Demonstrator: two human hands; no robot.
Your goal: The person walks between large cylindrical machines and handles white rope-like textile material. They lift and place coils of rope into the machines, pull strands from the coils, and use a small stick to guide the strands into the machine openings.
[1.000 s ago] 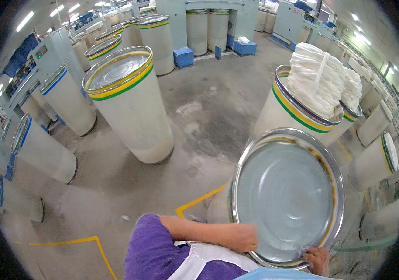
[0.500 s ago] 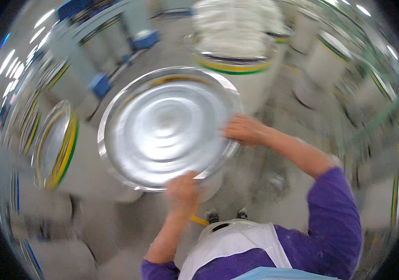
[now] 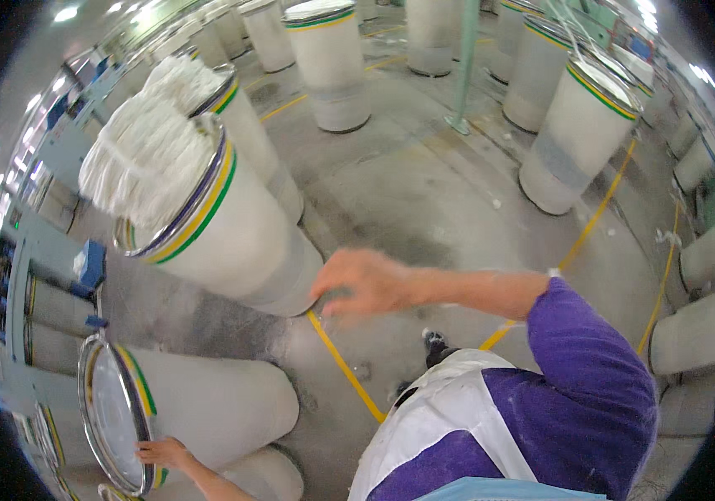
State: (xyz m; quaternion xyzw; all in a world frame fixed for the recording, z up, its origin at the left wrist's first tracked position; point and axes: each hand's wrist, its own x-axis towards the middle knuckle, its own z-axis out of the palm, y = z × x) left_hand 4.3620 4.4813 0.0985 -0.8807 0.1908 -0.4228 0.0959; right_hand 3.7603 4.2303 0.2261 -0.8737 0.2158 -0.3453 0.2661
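Observation:
At the lower left, a tall off-white can [image 3: 207,401] with a metal rim and green and yellow bands stands beside me. My left hand [image 3: 165,453] is closed over the near side of its rim. Through the mouth a pale, smooth inside shows. My right hand [image 3: 363,282] hangs in the air before my body, slightly blurred, its fingers bent and apart with nothing in them. Behind it in the picture is the foot of another can [image 3: 240,242], heaped above its rim with thick white fibre sliver [image 3: 144,163].
A second sliver-filled can [image 3: 257,142] stands just behind the heaped one. More cans [image 3: 579,138] stand at the right and far back. A green post [image 3: 463,75] rises from the floor. Yellow lines [image 3: 345,363] cross the grey floor. Blue-grey machinery [image 3: 53,259] lines the left.
My view has swung to the right, so the cans appear further left. Both hands were on the rim of a can; now my right hand is off it and in the air.

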